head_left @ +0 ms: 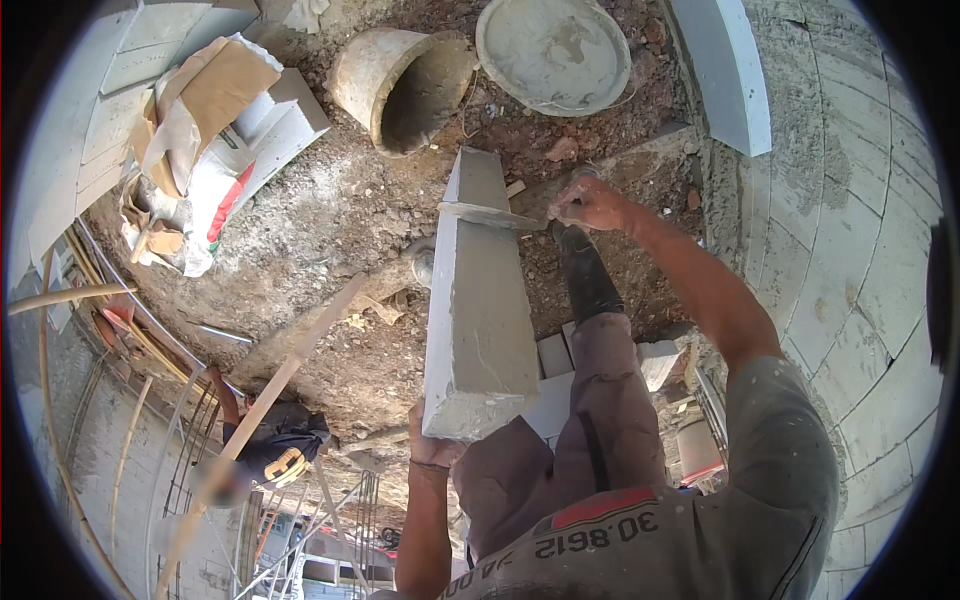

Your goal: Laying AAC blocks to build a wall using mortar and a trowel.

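Observation:
A long pale grey building block [485, 310] is in front of me, its near end by my thighs. Grey mortar coats its upper face. My left hand [432, 442] is closed on the near left corner of the block; its fingers are partly hidden beneath. My right hand [592, 203] grips a trowel at the block's far right side. The trowel's blade [490, 215] lies crosswise over the far part of the block, seen nearly edge-on. My dark boot [587, 270] stands on the ground just below my right hand.
A bucket of grey mortar [555, 52] stands ahead, beside a tipped bucket [405, 90]. Torn paper sacks [205, 130] lie on blocks at left. A block wall [830, 200] rises on the right. A slanting wooden pole [270, 400] and another person [275, 445] are lower left.

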Demonstrator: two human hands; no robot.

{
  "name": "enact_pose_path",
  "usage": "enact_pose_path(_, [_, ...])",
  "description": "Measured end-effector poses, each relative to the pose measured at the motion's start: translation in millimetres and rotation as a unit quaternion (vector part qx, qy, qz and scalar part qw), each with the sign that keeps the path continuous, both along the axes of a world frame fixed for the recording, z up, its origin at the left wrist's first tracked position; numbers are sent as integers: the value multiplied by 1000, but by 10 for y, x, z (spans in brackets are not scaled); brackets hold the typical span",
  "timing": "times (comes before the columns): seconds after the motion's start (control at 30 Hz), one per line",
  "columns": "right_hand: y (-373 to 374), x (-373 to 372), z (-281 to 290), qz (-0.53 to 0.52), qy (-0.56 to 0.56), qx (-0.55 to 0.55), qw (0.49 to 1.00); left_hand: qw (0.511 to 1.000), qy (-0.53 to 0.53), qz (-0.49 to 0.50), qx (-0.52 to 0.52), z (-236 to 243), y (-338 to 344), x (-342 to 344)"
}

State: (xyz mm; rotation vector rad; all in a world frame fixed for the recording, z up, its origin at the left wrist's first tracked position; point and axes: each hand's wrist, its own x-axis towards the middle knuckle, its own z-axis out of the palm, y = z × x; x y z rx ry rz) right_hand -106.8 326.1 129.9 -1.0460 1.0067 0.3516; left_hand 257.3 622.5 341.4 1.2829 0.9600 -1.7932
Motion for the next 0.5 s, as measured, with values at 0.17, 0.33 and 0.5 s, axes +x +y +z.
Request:
enact_pose_path(0.17, [611, -446, 1471, -201, -25, -84, 976, 990, 108, 22, -85, 176, -601, -199])
enact_pose_path(0.33, [210, -151, 3054, -182, 88, -78, 976, 982, 158, -1, -104, 120, -981, -243])
enact_pose_path(0.5, [657, 138, 3496, -102, 139, -480, 860, 969, 199, -20, -144, 107, -1278, -221])
